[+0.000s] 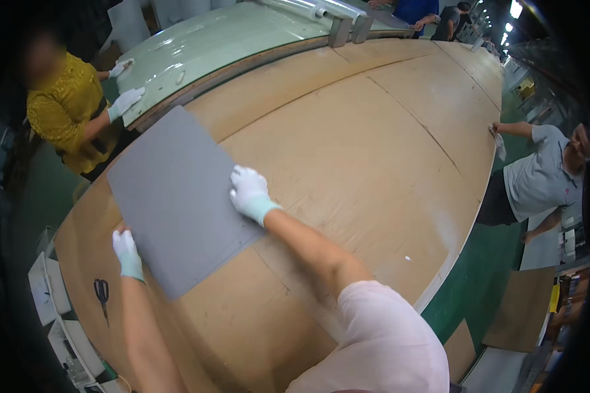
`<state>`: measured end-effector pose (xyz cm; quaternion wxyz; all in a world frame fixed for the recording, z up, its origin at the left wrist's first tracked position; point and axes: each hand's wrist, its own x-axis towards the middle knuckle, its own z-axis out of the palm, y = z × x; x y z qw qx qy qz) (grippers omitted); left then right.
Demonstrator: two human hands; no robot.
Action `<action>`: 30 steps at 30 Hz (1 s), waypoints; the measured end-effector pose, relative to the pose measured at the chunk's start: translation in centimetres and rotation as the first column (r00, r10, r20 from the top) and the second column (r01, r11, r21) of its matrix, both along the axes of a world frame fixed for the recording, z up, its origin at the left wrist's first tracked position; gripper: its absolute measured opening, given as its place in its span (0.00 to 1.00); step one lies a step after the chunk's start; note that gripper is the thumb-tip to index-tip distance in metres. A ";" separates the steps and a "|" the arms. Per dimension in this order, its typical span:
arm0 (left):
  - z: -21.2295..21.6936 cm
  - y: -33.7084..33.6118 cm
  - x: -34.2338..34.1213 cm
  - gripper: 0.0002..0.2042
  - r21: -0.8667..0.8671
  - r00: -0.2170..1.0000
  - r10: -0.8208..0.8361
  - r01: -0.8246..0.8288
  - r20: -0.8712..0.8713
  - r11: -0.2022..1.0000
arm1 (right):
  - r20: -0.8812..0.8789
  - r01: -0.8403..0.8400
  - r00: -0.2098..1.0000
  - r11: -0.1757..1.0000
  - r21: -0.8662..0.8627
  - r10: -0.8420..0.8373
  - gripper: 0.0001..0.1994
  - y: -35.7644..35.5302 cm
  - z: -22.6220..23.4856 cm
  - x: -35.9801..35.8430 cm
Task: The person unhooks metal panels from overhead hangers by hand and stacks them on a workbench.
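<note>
A large grey rectangular sheet lies at a slant on the brown tabletop, its far corner close to the green-covered table. My right hand, in a white knit glove with a pale green cuff, is closed on the sheet's right edge, fingers curled. Gloved the same way, my left hand is closed at the sheet's lower left edge, fingertips pressed together. Near the lower right edge, thin lines hint at more than one layer, but I cannot tell for certain.
Dark-handled scissors lie left of my left forearm. White bins stand along the left table edge. Across, a person in yellow touches the green-covered table. At right, a person in grey reaches to the table edge with a cloth.
</note>
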<state>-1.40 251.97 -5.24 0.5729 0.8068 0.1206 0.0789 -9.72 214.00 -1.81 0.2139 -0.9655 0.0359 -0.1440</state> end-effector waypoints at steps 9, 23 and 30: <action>-1.5 7.8 -33.4 0.16 -0.107 0.925 0.376 -0.380 -0.053 0.919 | -0.221 -0.267 0.872 0.801 0.536 0.438 0.10 6.5 -4.1 -24.4; 21.5 16.3 -79.3 0.11 -0.109 0.153 0.831 -0.963 0.534 0.247 | -0.397 -0.832 -0.055 0.178 0.526 0.916 0.14 33.0 3.2 -39.7; 27.5 12.9 -104.0 0.13 -0.046 -0.360 0.590 -0.876 0.723 -0.480 | -0.014 -0.676 -0.721 -0.699 0.234 0.693 0.10 50.2 7.0 -58.8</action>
